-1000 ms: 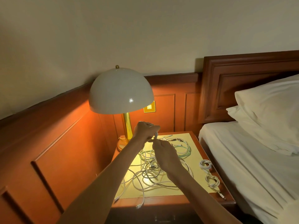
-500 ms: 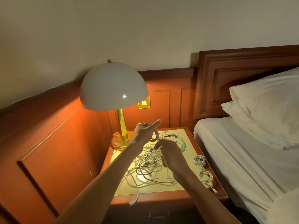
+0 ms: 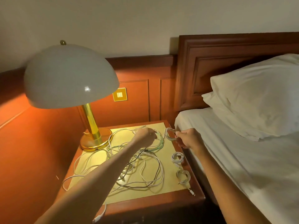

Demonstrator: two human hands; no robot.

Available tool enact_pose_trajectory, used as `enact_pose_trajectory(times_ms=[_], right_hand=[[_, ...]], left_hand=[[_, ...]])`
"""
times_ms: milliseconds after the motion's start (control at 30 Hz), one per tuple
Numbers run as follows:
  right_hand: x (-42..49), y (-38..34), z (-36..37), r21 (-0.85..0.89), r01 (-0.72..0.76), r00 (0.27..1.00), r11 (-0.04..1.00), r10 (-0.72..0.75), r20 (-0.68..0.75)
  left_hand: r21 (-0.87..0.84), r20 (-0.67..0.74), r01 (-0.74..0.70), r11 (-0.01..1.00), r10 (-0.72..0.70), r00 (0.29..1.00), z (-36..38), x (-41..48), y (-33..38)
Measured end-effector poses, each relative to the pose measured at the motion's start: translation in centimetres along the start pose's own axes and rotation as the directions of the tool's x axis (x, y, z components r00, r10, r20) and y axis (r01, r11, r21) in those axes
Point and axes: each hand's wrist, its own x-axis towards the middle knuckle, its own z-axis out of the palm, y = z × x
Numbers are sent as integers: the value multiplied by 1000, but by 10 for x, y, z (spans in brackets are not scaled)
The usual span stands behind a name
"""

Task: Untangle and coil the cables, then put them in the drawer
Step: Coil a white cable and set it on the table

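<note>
A tangle of white, pale green and dark cables (image 3: 139, 167) sprawls over the yellow top of the nightstand (image 3: 163, 194). My left hand (image 3: 145, 137) reaches over the far part of the tangle, its curled fingers on the pale green cable (image 3: 160, 141). My right hand (image 3: 189, 139) hovers over the nightstand's far right corner and pinches a small coiled white cable (image 3: 169, 135). Two more coiled white cables (image 3: 178, 157) (image 3: 183, 175) lie along the right edge. The drawer is not clearly visible below the front edge.
A lamp with a white dome shade (image 3: 69, 76) and brass base (image 3: 95, 141) stands on the nightstand's far left. A bed with white sheet (image 3: 242, 159) and pillows (image 3: 258, 97) lies close on the right. Wood panelling runs behind and to the left. One plug (image 3: 97, 219) dangles over the front edge.
My hands have separated. The right hand carried the finished small coil to the far right corner, and the left dropped onto the tangle. The camera tilted down and closer.
</note>
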Motion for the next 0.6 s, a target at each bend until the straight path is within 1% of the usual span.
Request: enact_pose_trajectory(times_ms=[67, 133, 167, 233, 333, 467, 600], right_hand=[[31, 16, 5, -151, -68, 998, 986, 66, -20], [57, 31, 17, -298, -110, 991, 948, 126, 34], [67, 39, 23, -361, -114, 987, 926, 148, 69], [84, 51, 35, -455, -95, 978, 885, 168, 123], [101, 60, 49, -513, -45, 979, 857, 141, 149], [109, 66, 65, -554, 37, 992, 832, 34, 118], [105, 71, 67, -539, 157, 984, 828, -86, 154]], left_hand=[[250, -60, -86, 965, 104, 993, 19, 21, -9], [450, -60, -146, 881, 193, 979, 40, 37, -15], [520, -41, -158, 840, 210, 977, 50, 45, -18], [589, -7, -170, 790, 215, 977, 64, 58, -21], [652, 24, -196, 733, 238, 971, 74, 68, -24], [704, 18, -229, 672, 306, 952, 75, 74, -27], [747, 9, -245, 618, 359, 933, 74, 74, -33]])
